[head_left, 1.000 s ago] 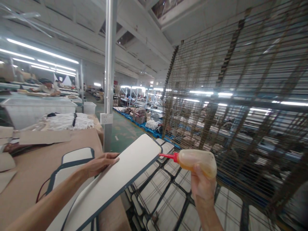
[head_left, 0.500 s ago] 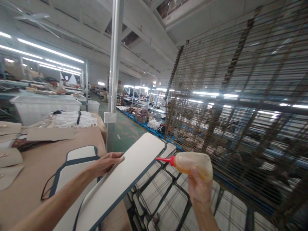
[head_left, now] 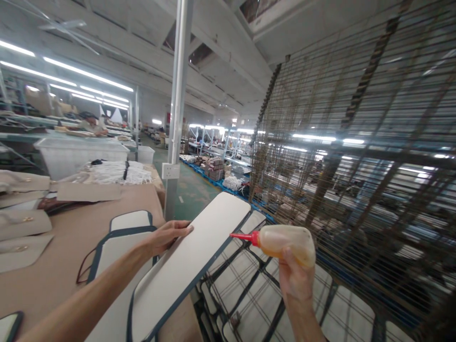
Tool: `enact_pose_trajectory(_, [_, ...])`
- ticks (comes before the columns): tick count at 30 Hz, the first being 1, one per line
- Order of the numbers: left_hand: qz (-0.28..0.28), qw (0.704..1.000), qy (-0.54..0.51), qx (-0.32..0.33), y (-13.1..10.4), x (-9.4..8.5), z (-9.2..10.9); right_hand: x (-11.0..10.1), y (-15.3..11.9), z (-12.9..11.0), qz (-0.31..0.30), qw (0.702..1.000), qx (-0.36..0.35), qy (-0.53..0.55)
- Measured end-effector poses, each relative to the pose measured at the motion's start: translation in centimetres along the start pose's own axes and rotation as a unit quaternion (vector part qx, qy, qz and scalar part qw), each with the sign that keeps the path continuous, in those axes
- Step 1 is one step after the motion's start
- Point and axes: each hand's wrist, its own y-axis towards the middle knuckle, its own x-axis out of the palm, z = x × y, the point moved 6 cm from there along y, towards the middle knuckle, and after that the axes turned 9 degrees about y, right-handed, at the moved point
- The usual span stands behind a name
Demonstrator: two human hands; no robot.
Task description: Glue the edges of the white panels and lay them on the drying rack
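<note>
My left hand (head_left: 173, 236) pinches the left edge of a long cream panel with dark blue edging (head_left: 194, 254), holding it tilted in front of me. In my right hand (head_left: 296, 275) lies a squeeze bottle (head_left: 287, 242), tipped sideways, with amber liquid inside. Its red nozzle (head_left: 245, 236) points left, and the tip is at the panel's right blue edge; whether it touches I cannot tell. Beneath my left forearm, another cream panel with dark blue edging (head_left: 121, 256) lies on the brown-covered table (head_left: 74, 247).
A wire rack (head_left: 342, 123) rises at the right; its lower shelf carries several cream panels (head_left: 256, 304). A metal post with a socket box (head_left: 171, 171) stands beyond the table. Beige flap pieces (head_left: 26, 221), white strips (head_left: 121, 172) and a white bin (head_left: 81, 154) are at left. A person (head_left: 90, 124) sits farther back.
My view has swung slightly left, so the surroundings shift right. The nozzle tip now sits a little farther down the panel's right edge, away from its top corner. Both grips stay the same.
</note>
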Motion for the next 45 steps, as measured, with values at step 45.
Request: enact_pose_trajectory(45, [0.119,0.990,-0.023,-0.071,1.2,-1.4,1.8,1.3,-3.4,1.7,-0.023,0.994,0.100,0.038])
